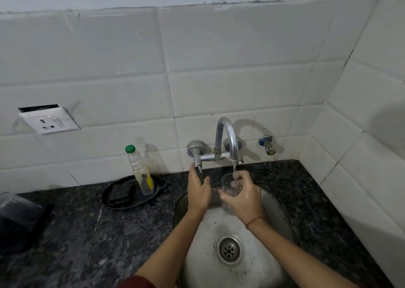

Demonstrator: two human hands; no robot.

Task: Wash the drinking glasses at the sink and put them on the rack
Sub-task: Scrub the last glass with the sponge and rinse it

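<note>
Over the far end of the steel sink (276, 202), gripping a clear drinking glass (229, 192) in the right hand (244, 199), fingers curled round its wall, mouth up under the thin stream of water (234, 168) from the curved tap spout (228, 137). Just left of it, clasping the dark tap lever (199, 174) with the left hand (198, 192), fingers wrapped round it. Farther left on the dark speckled worktop (76, 233): green-capped bottle (140, 171) upright on a black pan (122, 197).

One wide head-worn camera looks forward and down, close over the sink (214, 224), facing the tiled wall (219, 68).
</note>
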